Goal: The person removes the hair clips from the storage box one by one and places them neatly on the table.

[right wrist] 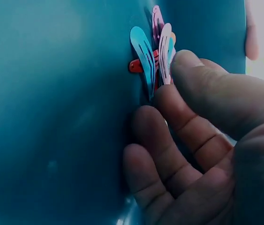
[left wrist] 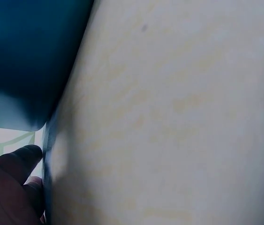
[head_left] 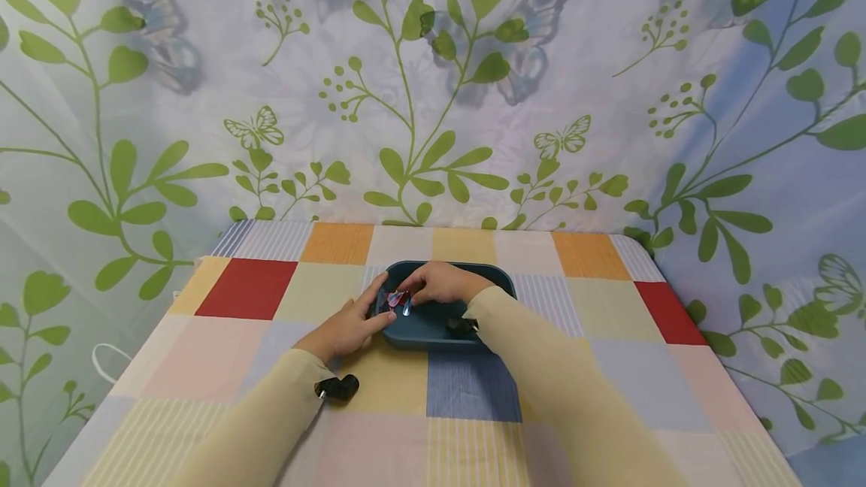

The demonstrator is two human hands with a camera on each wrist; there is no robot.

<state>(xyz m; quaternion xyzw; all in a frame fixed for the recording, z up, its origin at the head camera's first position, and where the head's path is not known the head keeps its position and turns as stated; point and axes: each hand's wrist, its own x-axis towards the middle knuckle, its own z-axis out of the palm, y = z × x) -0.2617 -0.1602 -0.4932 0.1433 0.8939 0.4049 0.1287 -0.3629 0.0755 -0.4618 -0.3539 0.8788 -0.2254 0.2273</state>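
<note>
A dark blue-green tray (head_left: 433, 346) sits on the table. Inside it, toward the left end, is a small pile of snap hair clips (head_left: 395, 299). My right hand (head_left: 440, 282) reaches in, thumb and index finger pinching at a pale pink hair clip (right wrist: 165, 49). Close beside that are a blue hair clip (right wrist: 142, 47), a red one (right wrist: 135, 65) and a darker pink one (right wrist: 157, 21). The clips' lower ends are hidden by my fingers. My left hand (head_left: 348, 328) rests at the tray's left side, straight fingers along the outer wall and thumb over the front-left rim.
A patchwork cloth (head_left: 473, 389) in coloured squares covers the table. Behind it hangs a curtain (head_left: 433, 119) printed with leaves and butterflies. A white cord loop (head_left: 108, 359) shows off the table's left edge. Dark wrist cameras (head_left: 336, 388) sit at both cuffs.
</note>
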